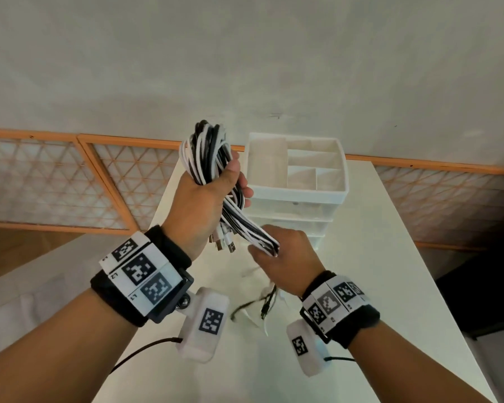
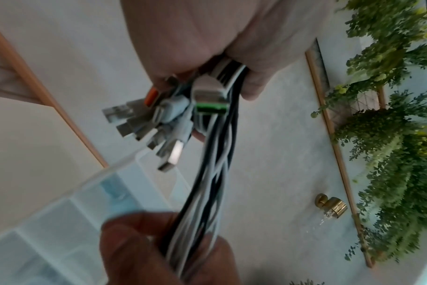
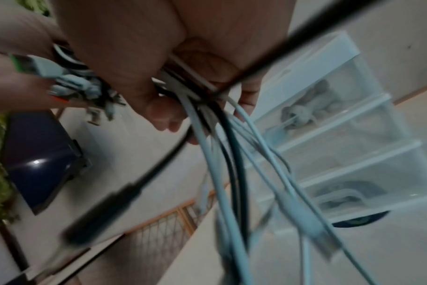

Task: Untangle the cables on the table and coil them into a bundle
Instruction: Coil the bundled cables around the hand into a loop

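Left hand (image 1: 200, 202) fists the raised cables (image 1: 208, 158); right hand (image 1: 285, 257) pinches them lower down.

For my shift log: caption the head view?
Left hand and right hand grip black-and-white cables above the table.

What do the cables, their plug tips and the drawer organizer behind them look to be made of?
Cables: smooth black and white jackets, likely rubbery plastic; they bend freely in the left hand and right hand.
Plug tips: shiny silver, apparently metal, with pale plastic housings.
Drawer organizer: white opaque top and translucent drawers, probably plastic.
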Available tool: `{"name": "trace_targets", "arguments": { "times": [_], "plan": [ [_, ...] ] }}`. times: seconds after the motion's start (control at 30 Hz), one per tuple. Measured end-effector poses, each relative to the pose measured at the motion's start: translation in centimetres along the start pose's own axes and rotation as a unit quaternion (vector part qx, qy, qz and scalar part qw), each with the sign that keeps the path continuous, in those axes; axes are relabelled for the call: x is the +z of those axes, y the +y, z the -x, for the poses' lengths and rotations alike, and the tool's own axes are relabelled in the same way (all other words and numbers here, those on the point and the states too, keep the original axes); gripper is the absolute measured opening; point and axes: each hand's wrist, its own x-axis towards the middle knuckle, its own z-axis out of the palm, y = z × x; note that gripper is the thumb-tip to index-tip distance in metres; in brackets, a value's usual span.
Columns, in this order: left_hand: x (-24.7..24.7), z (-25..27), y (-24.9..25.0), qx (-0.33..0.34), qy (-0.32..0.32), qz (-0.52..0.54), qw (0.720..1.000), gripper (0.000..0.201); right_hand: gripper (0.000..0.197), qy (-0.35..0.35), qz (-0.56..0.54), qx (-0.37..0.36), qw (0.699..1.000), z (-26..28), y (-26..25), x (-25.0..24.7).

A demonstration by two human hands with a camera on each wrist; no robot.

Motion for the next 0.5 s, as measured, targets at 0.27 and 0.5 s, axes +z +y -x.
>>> {"name": "trace_targets", "arguments": {
  "times": [0.27, 0.5],
  "plan": [
    [-1.0, 0.4, -0.8, -0.027, -0.05, 0.036, 0.998, 0.006, 0.038, -0.007, -0.01, 0.123, 0.992, 0.2, 3.4, -2.0],
    [-0.3, 1.3, -1.5, -0.15, -0.286, -0.231, 0.918, 0.033, 0.043, -0.041, 0.039, 0.125, 0.991, -0.4, 2.6, -3.5]
  ]
}}
